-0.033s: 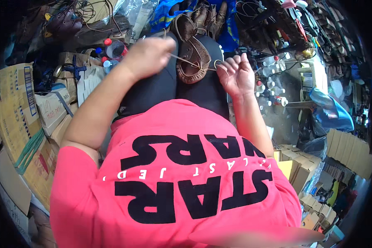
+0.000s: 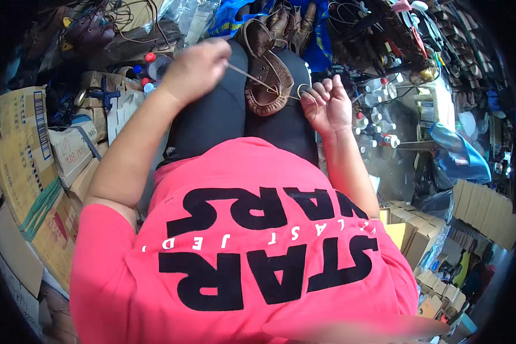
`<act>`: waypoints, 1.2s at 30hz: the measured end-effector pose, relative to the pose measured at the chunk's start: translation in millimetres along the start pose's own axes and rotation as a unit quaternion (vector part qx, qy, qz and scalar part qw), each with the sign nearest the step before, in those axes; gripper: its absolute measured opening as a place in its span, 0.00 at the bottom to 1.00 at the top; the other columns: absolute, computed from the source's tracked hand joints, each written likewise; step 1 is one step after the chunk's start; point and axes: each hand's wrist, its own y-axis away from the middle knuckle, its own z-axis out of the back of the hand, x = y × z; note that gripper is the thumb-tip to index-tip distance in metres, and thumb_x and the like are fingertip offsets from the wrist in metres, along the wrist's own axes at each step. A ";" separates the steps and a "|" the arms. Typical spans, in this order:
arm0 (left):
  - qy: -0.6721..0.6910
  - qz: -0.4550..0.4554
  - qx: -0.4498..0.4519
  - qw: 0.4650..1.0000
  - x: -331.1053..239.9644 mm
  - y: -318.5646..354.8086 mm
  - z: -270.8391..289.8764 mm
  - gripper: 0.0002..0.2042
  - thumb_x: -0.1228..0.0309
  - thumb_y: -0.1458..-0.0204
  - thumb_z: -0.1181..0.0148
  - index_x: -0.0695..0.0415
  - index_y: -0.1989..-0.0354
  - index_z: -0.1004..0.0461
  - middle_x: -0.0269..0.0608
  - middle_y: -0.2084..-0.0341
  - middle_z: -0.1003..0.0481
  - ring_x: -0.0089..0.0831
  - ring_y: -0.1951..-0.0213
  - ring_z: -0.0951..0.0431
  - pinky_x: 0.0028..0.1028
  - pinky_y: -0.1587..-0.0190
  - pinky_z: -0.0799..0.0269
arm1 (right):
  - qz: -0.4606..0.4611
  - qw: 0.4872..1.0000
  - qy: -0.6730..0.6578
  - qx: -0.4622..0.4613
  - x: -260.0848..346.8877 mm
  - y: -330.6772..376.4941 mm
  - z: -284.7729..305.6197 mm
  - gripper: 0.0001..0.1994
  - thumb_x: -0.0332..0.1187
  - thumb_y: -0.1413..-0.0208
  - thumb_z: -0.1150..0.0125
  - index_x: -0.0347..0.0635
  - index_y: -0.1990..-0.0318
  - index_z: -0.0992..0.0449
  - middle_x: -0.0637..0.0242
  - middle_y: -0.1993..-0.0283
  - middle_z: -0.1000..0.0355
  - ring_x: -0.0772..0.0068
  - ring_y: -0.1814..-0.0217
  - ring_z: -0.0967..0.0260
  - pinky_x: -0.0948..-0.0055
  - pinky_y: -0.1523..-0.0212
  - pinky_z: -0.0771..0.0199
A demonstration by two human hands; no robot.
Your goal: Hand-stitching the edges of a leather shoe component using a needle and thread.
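Note:
A brown leather shoe (image 2: 250,98), a moccasin with a gathered seam at the end nearest me, rests between my thighs. My left hand (image 2: 196,69) is up and left of it, closed on a pale thread (image 2: 243,73) that runs taut to the shoe's seam. To the right of the shoe, my right hand (image 2: 333,109) has its fingers curled, pinching the thread's other stretch, which loops beside the fingertips and reaches the same seam. Whether either hand also holds a needle is too small to tell.
More brown shoes (image 2: 279,26) lie beyond my knees on a blue bag (image 2: 226,20). Plastic bottles (image 2: 375,129) stand on the floor at right, with others at left. Cardboard boxes (image 2: 17,149) crowd the left side. Tools and cords clutter the far right.
My left hand has moved a little to the left and away from the shoe, with the thread still stretched from it. My right hand has hardly shifted; the shoe stays in place.

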 end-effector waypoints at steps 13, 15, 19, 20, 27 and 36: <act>0.778 0.215 0.015 0.590 5.6 -0.9 -10.3 0.23 0.55 0.35 0.61 0.50 0.85 0.44 0.28 0.89 0.47 0.23 0.83 0.45 0.30 0.62 0.36 | 0.074 0.983 0.169 -0.023 4.2 27.8 -5.1 0.22 0.46 0.34 0.59 0.48 0.81 0.42 0.75 0.85 0.53 0.79 0.83 0.58 0.72 0.72 0.46; 0.766 0.237 -0.006 0.598 0.1 -2.3 -7.0 0.24 0.55 0.35 0.61 0.49 0.85 0.45 0.27 0.90 0.49 0.22 0.84 0.46 0.28 0.64 0.37 | 0.080 0.981 0.176 -0.028 7.1 29.2 -0.6 0.21 0.46 0.34 0.59 0.48 0.80 0.42 0.75 0.85 0.53 0.79 0.83 0.58 0.71 0.71 0.45; 0.762 0.244 -0.009 0.599 7.2 -3.5 0.0 0.24 0.55 0.36 0.60 0.48 0.86 0.46 0.27 0.90 0.50 0.21 0.85 0.48 0.26 0.67 0.41 | 0.094 0.984 0.143 -0.044 37.6 38.5 24.9 0.21 0.44 0.34 0.58 0.47 0.81 0.42 0.75 0.85 0.54 0.79 0.84 0.60 0.74 0.74 0.48; 0.756 0.252 -0.006 0.604 6.2 -1.7 -1.3 0.24 0.55 0.36 0.60 0.48 0.86 0.46 0.26 0.91 0.50 0.21 0.86 0.49 0.26 0.67 0.41 | 0.096 0.982 0.149 -0.071 37.6 41.4 25.2 0.21 0.44 0.34 0.58 0.47 0.81 0.42 0.75 0.86 0.54 0.79 0.85 0.60 0.74 0.75 0.49; 0.751 0.245 0.024 0.613 31.1 -1.1 5.1 0.22 0.55 0.37 0.58 0.50 0.84 0.41 0.26 0.89 0.44 0.20 0.87 0.48 0.26 0.69 0.39 | 0.092 0.972 0.214 -0.033 48.5 50.5 30.8 0.21 0.43 0.34 0.57 0.47 0.81 0.42 0.74 0.85 0.52 0.77 0.84 0.56 0.71 0.71 0.42; 0.138 0.178 0.017 0.974 100.3 44.4 89.4 0.17 0.72 0.54 0.39 0.56 0.52 0.24 0.45 0.58 0.25 0.33 0.54 0.25 0.31 0.54 0.27 | 0.039 0.450 0.865 -0.219 133.9 121.2 69.5 0.19 0.31 0.53 0.35 0.42 0.50 0.24 0.59 0.49 0.28 0.70 0.44 0.33 0.71 0.44 0.36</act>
